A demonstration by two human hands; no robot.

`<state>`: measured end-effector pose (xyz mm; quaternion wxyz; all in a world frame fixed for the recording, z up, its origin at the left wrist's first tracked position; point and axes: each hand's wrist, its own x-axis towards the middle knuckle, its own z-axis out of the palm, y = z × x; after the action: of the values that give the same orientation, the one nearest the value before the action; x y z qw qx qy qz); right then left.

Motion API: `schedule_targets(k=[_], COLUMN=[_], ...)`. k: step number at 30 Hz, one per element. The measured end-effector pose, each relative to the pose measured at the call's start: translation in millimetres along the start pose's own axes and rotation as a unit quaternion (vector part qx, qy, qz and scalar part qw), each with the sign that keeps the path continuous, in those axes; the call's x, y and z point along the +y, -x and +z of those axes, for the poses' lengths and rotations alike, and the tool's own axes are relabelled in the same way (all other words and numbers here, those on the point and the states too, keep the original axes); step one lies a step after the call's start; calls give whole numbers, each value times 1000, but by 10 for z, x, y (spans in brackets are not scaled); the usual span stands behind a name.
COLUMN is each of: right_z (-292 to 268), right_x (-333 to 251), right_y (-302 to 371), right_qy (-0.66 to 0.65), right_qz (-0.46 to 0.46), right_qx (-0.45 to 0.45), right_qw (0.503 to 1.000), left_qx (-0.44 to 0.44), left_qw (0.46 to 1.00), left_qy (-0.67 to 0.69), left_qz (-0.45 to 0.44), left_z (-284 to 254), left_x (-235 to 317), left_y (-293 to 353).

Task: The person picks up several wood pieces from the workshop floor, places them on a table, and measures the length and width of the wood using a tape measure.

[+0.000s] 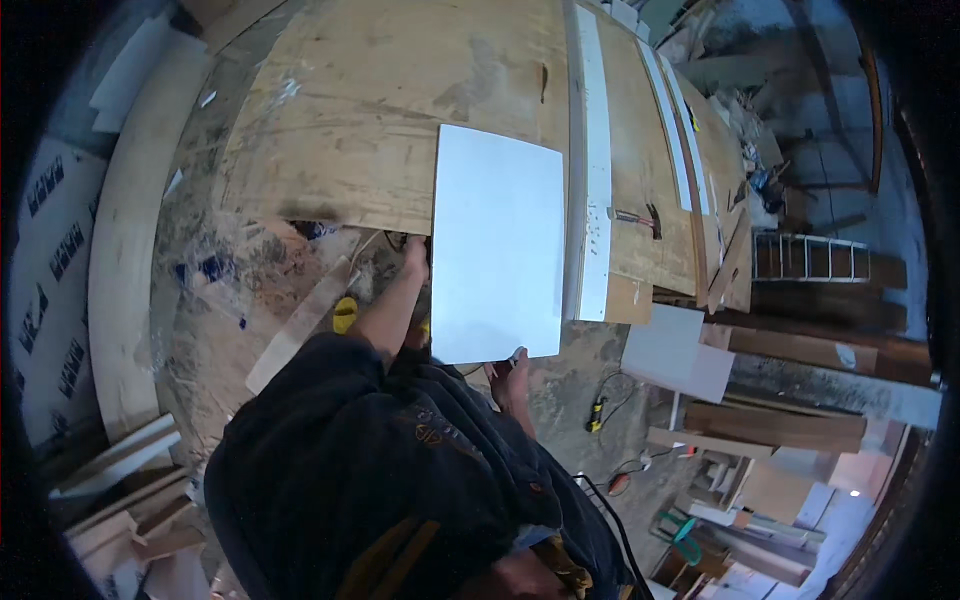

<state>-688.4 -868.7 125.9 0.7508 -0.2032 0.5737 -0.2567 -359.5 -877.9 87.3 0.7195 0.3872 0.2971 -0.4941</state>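
A white rectangular board [497,240] lies partly on the large wooden worktable [370,130], its near end reaching out past the table's edge toward my body. My right hand [513,378] grips the board's near edge, thumb at the top face and fingers underneath. Beside the board's left edge, close to the table's edge, is my left hand [415,258]. Its fingers are mostly hidden at the board's side, so what they hold does not show.
Right of the board runs a long white strip [596,160], with a hammer [640,219] beside it. More strips [680,140] lie farther right. A yellow tool with a cord [596,414] rests on the floor. Offcuts [780,425] and a ladder [812,256] are at right.
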Motion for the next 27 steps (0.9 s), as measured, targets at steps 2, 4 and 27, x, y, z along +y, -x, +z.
schedule_targets(k=[2, 4, 27], right_z=[433, 821, 347], right_x=[-20, -48, -25], right_y=[302, 381, -249], right_qy=[71, 144, 338], right_qz=[43, 72, -5], right_qx=[21, -31, -22], right_qw=[996, 986, 941], left_qx=[-35, -117, 60], left_qw=[999, 987, 476], left_qy=[21, 70, -774], left_qz=[18, 87, 414], left_z=[-174, -719, 559], left_x=[43, 232, 863], left_y=[-270, -832, -180])
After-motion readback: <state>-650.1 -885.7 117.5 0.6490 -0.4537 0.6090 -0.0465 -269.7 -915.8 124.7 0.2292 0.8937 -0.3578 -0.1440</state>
